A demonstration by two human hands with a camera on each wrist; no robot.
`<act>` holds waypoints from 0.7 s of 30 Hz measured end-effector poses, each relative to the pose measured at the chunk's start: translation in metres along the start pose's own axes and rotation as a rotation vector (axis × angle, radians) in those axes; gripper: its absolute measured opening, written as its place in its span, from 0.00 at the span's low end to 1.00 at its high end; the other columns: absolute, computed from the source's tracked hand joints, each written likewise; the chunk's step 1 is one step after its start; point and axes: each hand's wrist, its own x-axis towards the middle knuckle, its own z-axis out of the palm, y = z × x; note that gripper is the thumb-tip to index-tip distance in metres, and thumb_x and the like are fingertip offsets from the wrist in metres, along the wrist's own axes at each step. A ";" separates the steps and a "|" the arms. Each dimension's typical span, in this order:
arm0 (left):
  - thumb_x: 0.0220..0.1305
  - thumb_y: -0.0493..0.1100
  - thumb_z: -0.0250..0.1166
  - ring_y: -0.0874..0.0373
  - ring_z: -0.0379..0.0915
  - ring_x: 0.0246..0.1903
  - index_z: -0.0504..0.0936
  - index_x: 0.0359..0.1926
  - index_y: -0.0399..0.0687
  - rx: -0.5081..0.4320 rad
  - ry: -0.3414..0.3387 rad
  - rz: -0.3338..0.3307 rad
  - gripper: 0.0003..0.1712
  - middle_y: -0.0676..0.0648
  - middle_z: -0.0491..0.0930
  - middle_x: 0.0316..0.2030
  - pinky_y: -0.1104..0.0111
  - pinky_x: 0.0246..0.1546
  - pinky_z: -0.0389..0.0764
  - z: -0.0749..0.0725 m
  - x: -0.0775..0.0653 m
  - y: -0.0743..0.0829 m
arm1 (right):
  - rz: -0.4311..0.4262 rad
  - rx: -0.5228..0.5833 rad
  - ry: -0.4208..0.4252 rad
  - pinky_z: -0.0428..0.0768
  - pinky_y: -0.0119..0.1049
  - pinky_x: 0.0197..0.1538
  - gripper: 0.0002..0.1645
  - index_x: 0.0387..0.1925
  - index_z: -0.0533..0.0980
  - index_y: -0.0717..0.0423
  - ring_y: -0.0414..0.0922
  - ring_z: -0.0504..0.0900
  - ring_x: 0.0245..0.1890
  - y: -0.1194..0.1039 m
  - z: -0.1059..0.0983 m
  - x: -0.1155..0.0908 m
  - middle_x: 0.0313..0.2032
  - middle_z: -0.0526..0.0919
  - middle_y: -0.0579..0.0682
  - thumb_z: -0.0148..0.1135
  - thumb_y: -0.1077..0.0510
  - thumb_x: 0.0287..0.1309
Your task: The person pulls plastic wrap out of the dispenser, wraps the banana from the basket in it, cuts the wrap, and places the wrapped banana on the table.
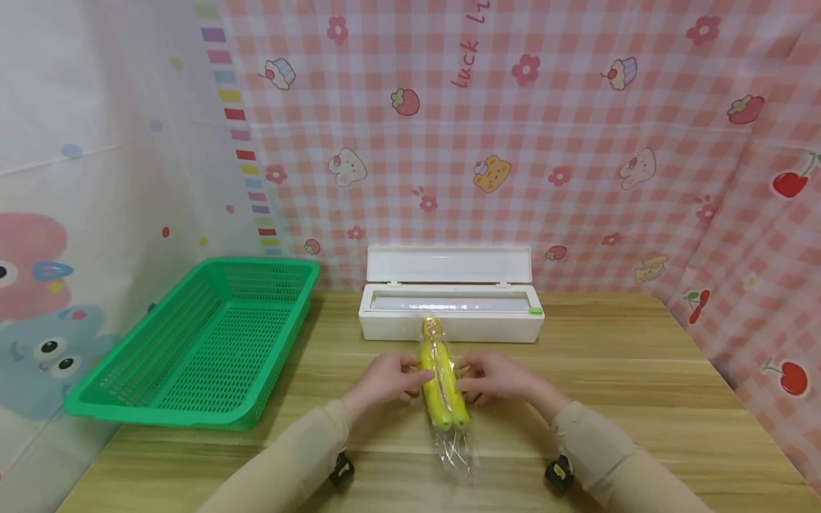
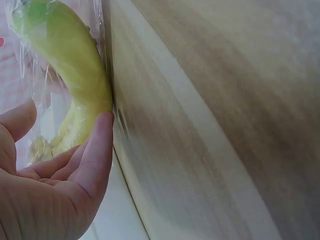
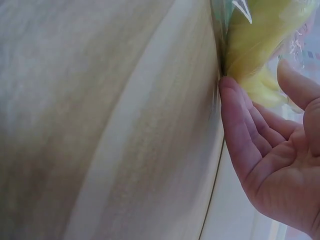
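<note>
Two joined yellow bananas [image 1: 441, 388], green at their tips, lie on the table in clear plastic film [image 1: 457, 456]. The stem end points at a white cling-film box [image 1: 449, 328], and loose film trails off the near end. From the left, my left hand [image 1: 388, 377] holds the bananas' side, thumb over the top and fingertips low near the tabletop. My right hand [image 1: 497, 377] holds the opposite side, its fingers low against the yellow skin [image 3: 255, 47] and its thumb higher up. In the left wrist view, shiny film wraps the curved banana [image 2: 75, 65] beyond the fingertips.
Behind the bananas the box's lid [image 1: 449, 265] stands raised, with a film roll [image 1: 449, 304] inside and a green slider [image 1: 535, 311] at its right end. A green slotted basket [image 1: 246, 412] sits at left. A pink checked cloth [image 1: 449, 142] hangs behind the wooden table [image 1: 616, 385].
</note>
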 end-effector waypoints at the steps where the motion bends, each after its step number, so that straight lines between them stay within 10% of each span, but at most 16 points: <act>1: 0.54 0.50 0.68 0.51 0.79 0.31 0.71 0.54 0.28 -0.001 0.003 -0.003 0.35 0.42 0.81 0.36 0.64 0.29 0.82 0.000 0.001 0.001 | 0.003 0.008 0.004 0.82 0.43 0.32 0.28 0.53 0.67 0.70 0.53 0.82 0.31 0.000 0.001 0.000 0.34 0.82 0.56 0.63 0.55 0.57; 21: 0.51 0.58 0.68 0.50 0.79 0.33 0.74 0.51 0.32 -0.045 0.060 -0.021 0.37 0.41 0.79 0.39 0.64 0.32 0.82 -0.011 0.021 -0.003 | -0.024 -0.006 0.235 0.81 0.42 0.40 0.24 0.52 0.71 0.65 0.53 0.79 0.39 0.006 -0.010 0.011 0.41 0.79 0.56 0.60 0.54 0.59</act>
